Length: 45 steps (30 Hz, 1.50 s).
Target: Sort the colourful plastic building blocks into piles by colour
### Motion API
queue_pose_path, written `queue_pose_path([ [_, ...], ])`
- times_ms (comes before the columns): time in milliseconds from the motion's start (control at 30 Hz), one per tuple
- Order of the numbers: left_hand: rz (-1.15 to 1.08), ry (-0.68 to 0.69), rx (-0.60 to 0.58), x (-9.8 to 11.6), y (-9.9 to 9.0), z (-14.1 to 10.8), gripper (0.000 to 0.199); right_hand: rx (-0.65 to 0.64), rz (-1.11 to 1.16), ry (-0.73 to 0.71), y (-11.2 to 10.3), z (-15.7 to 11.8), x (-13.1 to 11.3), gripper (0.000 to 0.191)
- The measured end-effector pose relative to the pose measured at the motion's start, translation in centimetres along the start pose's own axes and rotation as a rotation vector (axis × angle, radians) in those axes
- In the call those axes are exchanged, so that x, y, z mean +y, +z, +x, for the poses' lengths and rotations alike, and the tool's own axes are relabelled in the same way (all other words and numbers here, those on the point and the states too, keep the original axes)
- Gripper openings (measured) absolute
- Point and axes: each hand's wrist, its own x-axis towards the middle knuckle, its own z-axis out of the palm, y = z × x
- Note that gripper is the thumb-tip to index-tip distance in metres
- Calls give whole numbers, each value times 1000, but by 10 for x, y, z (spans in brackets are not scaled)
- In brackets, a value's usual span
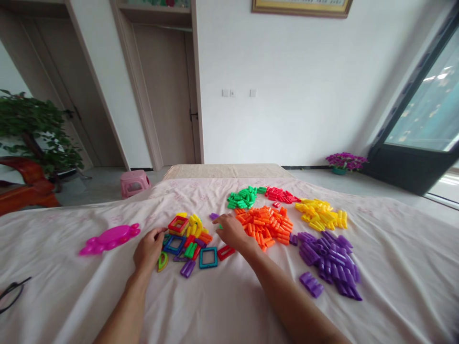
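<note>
My left hand [147,252] is at the left edge of a mixed heap, its fingers curled together; whatever they hold, if anything, is hidden. Beside it lie a blue square frame [174,244], a stacked red square frame [178,224] and a yellow-green curved piece [162,262]. Between the heap and the orange blocks, my right hand [231,230] has its fingers bent around a small green block [220,226], mostly covered by them. A purple block [214,216] lies just beyond its fingertips. Nearer me are a teal square frame [208,258] and a red frame [225,252].
Orange blocks [267,224], green blocks [242,198], red blocks [281,195], yellow blocks [319,213] and purple blocks [332,263] form separate piles on the wrinkled cloth [229,306]. At left are a magenta plastic piece [111,237] and dark-rimmed glasses [12,291].
</note>
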Motion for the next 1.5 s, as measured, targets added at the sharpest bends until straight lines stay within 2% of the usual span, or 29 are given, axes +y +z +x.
queue_pose_path([
  [200, -5, -18, -8, 0, 0, 0, 38, -76, -232, 58, 8, -2, 10, 34],
  [400, -7, -6, -7, -1, 2, 1, 38, -36, -150, 121, 2, -4, 16, 24],
  [533, 1, -14, -16, -4, 3, 3, 39, 83, -90, 269, -20, 13, 27, 23],
  [633, -1, -7, -10, -5, 4, 4, 39, 203, -66, 360, -43, 31, 46, 23],
  [700, -2, -1, -2, -5, 4, 4, 39, 297, -48, 407, -55, 40, 59, 30],
  [767, 1, 4, 2, -4, 4, 4, 39, 379, -13, 418, -58, 42, 67, 36],
  [833, 2, 1, 2, -3, 3, 3, 38, 403, 59, 355, -50, 38, 65, 36],
  [900, 0, -5, 0, -1, 3, 2, 38, 354, 145, 236, -35, 29, 53, 34],
  [967, -6, -7, 0, 0, 2, 1, 37, 253, 197, 109, -17, 18, 33, 31],
  [1100, -3, -16, 2, 1, 1, -1, 36, 53, 148, -71, 5, 0, -9, 28],
  [1233, -3, -2, 2, -2, 3, 0, 36, -50, 49, -67, 9, -7, -29, 34],
  [1367, -3, 0, 14, -4, 4, 2, 36, -79, -46, -29, 7, -10, -31, 40],
  [1500, -6, -8, 5, -3, 4, 2, 36, -103, -107, -22, 2, -14, -37, 36],
])
